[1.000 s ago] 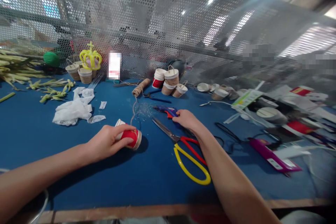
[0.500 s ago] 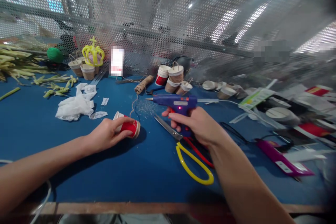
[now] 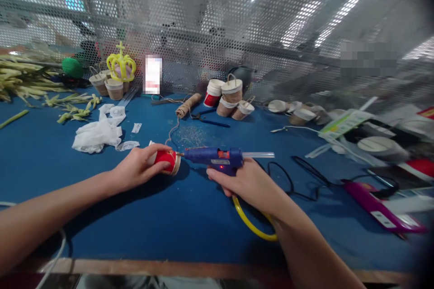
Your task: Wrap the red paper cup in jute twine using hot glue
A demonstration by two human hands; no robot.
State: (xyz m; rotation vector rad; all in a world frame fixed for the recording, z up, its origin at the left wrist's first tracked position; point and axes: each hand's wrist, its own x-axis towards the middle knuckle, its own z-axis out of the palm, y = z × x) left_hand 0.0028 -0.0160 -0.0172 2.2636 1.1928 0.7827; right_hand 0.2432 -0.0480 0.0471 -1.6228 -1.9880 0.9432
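My left hand (image 3: pixel 137 168) is wrapped round a red paper cup (image 3: pixel 166 160) lying on its side on the blue table (image 3: pixel 152 226). A band of brown twine runs round the cup's base, and a strand leads back to a twine spool (image 3: pixel 185 107). My right hand (image 3: pixel 246 181) grips a blue hot glue gun (image 3: pixel 215 157) by its handle. The gun's nozzle points left and touches the cup's twine-wrapped base. A small red light glows on the gun.
Yellow-handled scissors (image 3: pixel 251 226) lie partly under my right wrist. Twine-wrapped cups (image 3: pixel 230 97) stand at the back before a perforated metal screen. White plastic (image 3: pixel 96 133), green leaf strips (image 3: pixel 73 110), a yellow crown (image 3: pixel 121 64), black cable (image 3: pixel 298 178) and a purple tool (image 3: pixel 376 205) lie around.
My right hand lifted the glue gun off the table, then swung it down and left until its nozzle met the cup's base. My left hand kept hold of the cup.
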